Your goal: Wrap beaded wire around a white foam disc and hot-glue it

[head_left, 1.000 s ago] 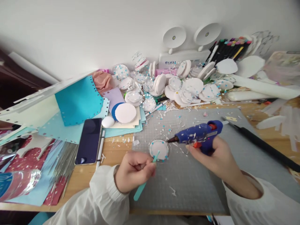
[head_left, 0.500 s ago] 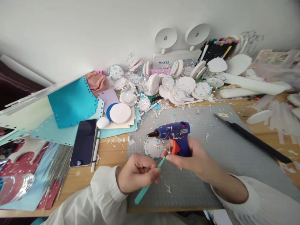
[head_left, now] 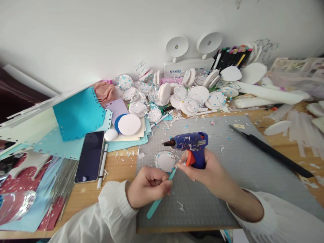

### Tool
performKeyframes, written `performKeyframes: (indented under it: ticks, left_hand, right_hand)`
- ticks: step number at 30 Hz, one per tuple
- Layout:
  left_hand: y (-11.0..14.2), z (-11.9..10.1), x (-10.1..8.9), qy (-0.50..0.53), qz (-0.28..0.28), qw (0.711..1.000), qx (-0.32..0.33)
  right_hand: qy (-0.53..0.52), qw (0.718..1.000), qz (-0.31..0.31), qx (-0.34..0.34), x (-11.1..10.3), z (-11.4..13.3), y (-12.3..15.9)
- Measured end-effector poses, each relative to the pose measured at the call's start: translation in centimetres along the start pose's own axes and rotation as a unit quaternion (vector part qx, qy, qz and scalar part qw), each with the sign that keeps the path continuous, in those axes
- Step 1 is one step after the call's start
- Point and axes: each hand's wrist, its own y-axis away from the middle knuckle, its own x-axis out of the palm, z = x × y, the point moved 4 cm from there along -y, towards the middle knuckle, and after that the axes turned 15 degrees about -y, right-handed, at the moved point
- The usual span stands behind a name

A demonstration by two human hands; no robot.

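My left hand [head_left: 151,186] is closed round a pair of turquoise tweezers [head_left: 155,206], whose tips point up and to the right toward my other hand. A blue hot glue gun [head_left: 191,143] with an orange trigger sits in my right hand [head_left: 214,173], its nozzle facing left. The right thumb and a fingertip pinch close to the tweezer tips; what is between them is too small to make out. Just behind the hands, a white foam disc [head_left: 165,161] wound with wire and pale blue beads rests on the grey cutting mat [head_left: 248,195].
A pile of beaded white discs [head_left: 192,96] lies along the wall. On the left are a phone [head_left: 89,157], a white pen [head_left: 102,166], coloured felt sheets [head_left: 78,113] and a bundle of wires [head_left: 64,175]. A black knife-like tool [head_left: 275,152] lies on the right with glue sticks [head_left: 298,130].
The glue gun has shifted slightly to the right. Both hands stay close together with the tweezers between them, and the camera view has tilted up a little.
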Motion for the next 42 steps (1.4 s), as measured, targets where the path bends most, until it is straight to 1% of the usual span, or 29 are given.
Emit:
performKeyframes:
  ticks: [7, 10, 16, 19, 22, 25, 32, 34, 38, 42]
  left_hand:
    - [0.1, 0.0, 0.0, 0.002, 0.001, 1.000, -0.022]
    - [0.1, 0.0, -0.1, 0.002, 0.003, 1.000, -0.020]
    - [-0.1, 0.1, 0.0, 0.009, 0.008, 1.000, -0.009]
    - [-0.1, 0.2, 0.0, 0.004, 0.005, 1.000, -0.004]
    - [-0.1, 0.2, 0.1, 0.000, 0.006, 1.000, 0.000]
    - [-0.1, 0.1, 0.1, -0.001, 0.011, 1.000, 0.000]
    - [0.1, 0.1, 0.3, -0.008, 0.017, 1.000, 0.012]
    - [0.1, 0.1, 0.3, -0.006, 0.017, 1.000, 0.019]
    - [0.2, -0.1, 0.2, -0.012, 0.012, 0.999, 0.038]
    - [0.2, -0.2, 0.1, -0.011, 0.009, 0.999, 0.047]
  right_hand:
    - [-0.042, 0.999, 0.009, 0.015, -0.1, -0.3, 0.0]
    - [-0.033, 0.999, 0.001, 0.015, 0.0, 0.0, 0.2]
    - [0.017, 0.999, -0.029, 0.003, -0.2, 0.2, 0.4]
    - [0.008, 1.000, -0.029, -0.007, -0.3, 0.0, 0.3]
    - [-0.010, 1.000, -0.014, -0.020, -0.3, -0.2, 0.1]
    - [-0.016, 1.000, -0.004, -0.007, -0.3, -0.5, 0.1]
    - [-0.005, 1.000, -0.011, 0.016, -0.4, -1.0, -0.2]
    - [-0.004, 0.999, -0.012, 0.030, -0.4, -1.0, -0.1]
    - [-0.022, 0.998, 0.004, 0.065, -0.4, -1.1, 0.0]
    - [-0.034, 0.997, 0.001, 0.067, -0.6, -1.3, 0.1]
